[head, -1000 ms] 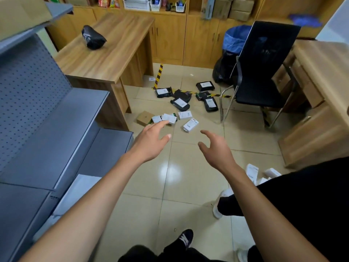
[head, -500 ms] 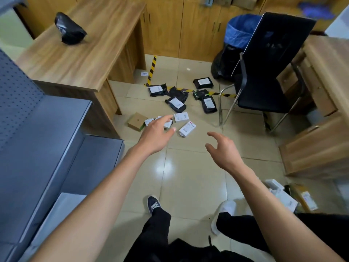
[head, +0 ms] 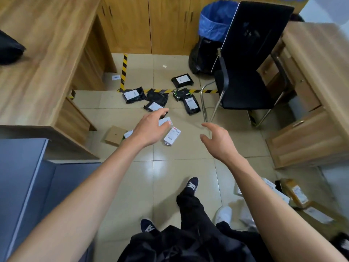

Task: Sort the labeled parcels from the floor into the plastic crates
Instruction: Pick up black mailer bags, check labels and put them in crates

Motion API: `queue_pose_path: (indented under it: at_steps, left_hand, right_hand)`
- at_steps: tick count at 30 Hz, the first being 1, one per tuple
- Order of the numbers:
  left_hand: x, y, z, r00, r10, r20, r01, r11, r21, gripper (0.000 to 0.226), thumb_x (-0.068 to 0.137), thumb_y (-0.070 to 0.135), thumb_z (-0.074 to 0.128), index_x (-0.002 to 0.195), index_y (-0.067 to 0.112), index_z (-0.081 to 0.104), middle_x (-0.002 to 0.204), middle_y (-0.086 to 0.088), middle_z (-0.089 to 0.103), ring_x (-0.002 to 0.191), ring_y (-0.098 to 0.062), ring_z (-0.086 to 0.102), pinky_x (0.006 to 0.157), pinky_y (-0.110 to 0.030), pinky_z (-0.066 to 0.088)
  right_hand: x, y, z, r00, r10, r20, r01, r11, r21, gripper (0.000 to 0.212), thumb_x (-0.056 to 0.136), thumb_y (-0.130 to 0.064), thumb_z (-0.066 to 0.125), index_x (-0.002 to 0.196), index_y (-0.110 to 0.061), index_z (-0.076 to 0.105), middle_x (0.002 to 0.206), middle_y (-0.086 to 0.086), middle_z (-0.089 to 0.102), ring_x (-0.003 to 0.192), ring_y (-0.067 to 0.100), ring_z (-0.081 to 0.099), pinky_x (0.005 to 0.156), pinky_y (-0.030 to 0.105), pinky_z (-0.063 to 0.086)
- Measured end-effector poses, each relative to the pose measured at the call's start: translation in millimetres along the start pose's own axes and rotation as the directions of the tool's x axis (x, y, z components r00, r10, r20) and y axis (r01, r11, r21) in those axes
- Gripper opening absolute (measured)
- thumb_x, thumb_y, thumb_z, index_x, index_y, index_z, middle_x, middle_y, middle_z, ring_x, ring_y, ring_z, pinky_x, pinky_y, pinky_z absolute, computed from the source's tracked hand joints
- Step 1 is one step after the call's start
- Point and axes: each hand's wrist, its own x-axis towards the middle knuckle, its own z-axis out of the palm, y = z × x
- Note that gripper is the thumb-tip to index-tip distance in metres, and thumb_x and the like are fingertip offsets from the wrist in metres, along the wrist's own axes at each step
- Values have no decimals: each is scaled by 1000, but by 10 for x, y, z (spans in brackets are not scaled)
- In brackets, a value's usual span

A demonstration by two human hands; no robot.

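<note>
Several labeled parcels lie on the tiled floor ahead: black poly bags (head: pixel 133 95) (head: pixel 182 80) (head: pixel 191 104), small white boxes (head: pixel 172 136) (head: pixel 164 121) and a brown cardboard box (head: pixel 115 135). My left hand (head: pixel 151 128) reaches out above the white boxes, fingers extended and holding nothing. My right hand (head: pixel 219 141) hovers to the right over bare tiles, fingers loosely spread, empty. No plastic crate is visible.
A wooden desk (head: pixel 37 63) stands at left, grey metal shelving (head: pixel 24 176) at lower left. A black chair (head: pixel 247 63) and a blue-lined bin (head: pixel 215 19) stand ahead right, another desk (head: pixel 311 91) at right. More parcels (head: pixel 296 193) lie at lower right beside another person's white shoe (head: pixel 223 214).
I have stepped forward and the view has tilted down. Both hands have moved closer to the parcels; the left one is now over the white boxes.
</note>
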Motion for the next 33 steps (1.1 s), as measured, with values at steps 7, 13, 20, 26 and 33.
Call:
queue_pose_path:
  at_steps: [7,13,20,26,33]
  left_hand:
    - [1196,116,-64,998,-60,-15,61,998,36,52,103,39,55,153,33,42,148,8,54,139,-17,46,108,-39,41]
    - [1874,91,-106,985,-160,-61,158,987,-32,51,103,35,56,153,31,43,148,8,54,137,-15,47,108,-33,38]
    - [2616,-187,-235,968,-246,-39,244,968,-61,53,103,34,56,154,28,43,148,4,55,137,-19,48,111,-33,36]
    - [3411,-609,-423,950,-314,10,313,944,-102,52,103,34,56,153,28,43,148,3,55,137,-20,48,104,-30,37]
    - [4219,-941,-544,936,-347,59,350,935,-55,50,103,35,56,151,31,46,144,5,57,133,-20,52,103,-34,42]
  right_hand:
    - [1427,180,-278,997,-46,55,46,999,1,51,98,-23,58,148,-17,51,150,4,53,139,27,44,112,40,38]
    - [2403,231,-403,983,-96,156,97,995,-3,50,97,-18,59,146,-14,52,150,5,53,141,26,45,116,38,37]
    - [3354,74,-243,958,-110,266,126,991,-44,49,99,-20,58,147,-15,51,150,6,52,140,27,44,114,43,40]
    - [4209,-183,-3,948,-66,311,80,996,-33,47,98,-17,60,144,-13,54,147,7,55,138,27,47,115,36,36]
    - [5011,-278,169,963,7,271,-15,999,28,46,99,-19,59,144,-14,54,146,6,56,136,24,49,111,30,36]
